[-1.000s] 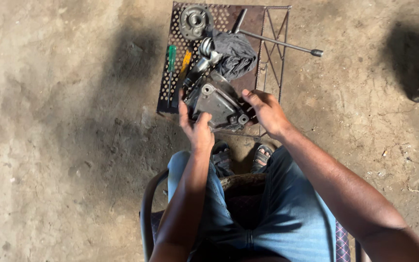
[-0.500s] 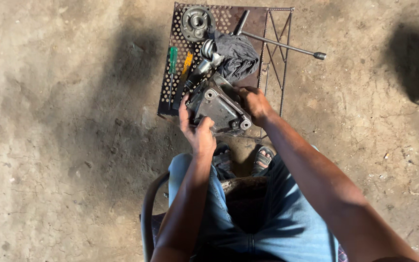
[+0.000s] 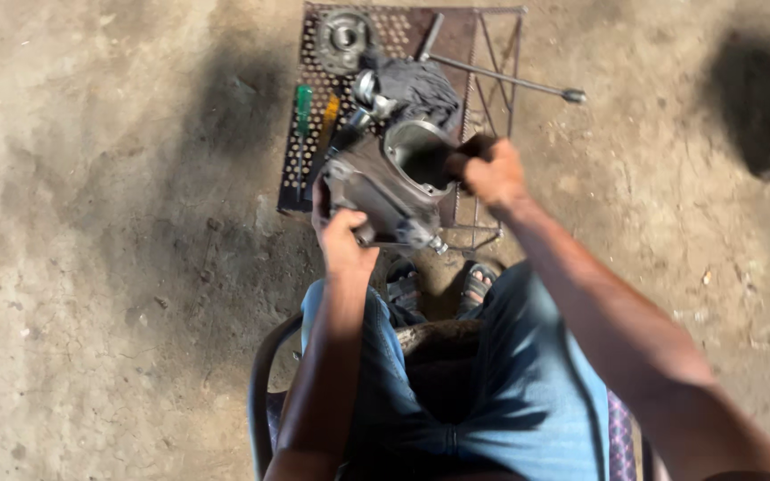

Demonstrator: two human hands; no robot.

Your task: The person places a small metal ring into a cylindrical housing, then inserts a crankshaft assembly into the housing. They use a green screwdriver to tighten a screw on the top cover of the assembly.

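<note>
We see a seated person in blue jeans looking down at a grey cast-metal engine part, held up between both hands above the near edge of a low perforated metal stand. The part has a round open bore turned upward on its far right side and a flatter, ribbed body running down toward the near left.

The left hand grips the near left end of the part: its fingers curl up around the left edge and are closed on the metal, with the palm under the body of the casting. The right hand is at the far right rim of the bore; its fingers are bent tight around a small dark object pressed against that rim, and we cannot tell what that object is. So the part lies between the two hands, left fingers wrapped on its near end, right fingers touching its far rim.

Beyond the part, on the stand, lie a dark grey rag, a round metal gear-like disc at the far left, and a green-handled screwdriver along the left edge. A long metal rod sticks out to the right past the stand. Below the part, sandalled feet rest on the concrete floor.
</note>
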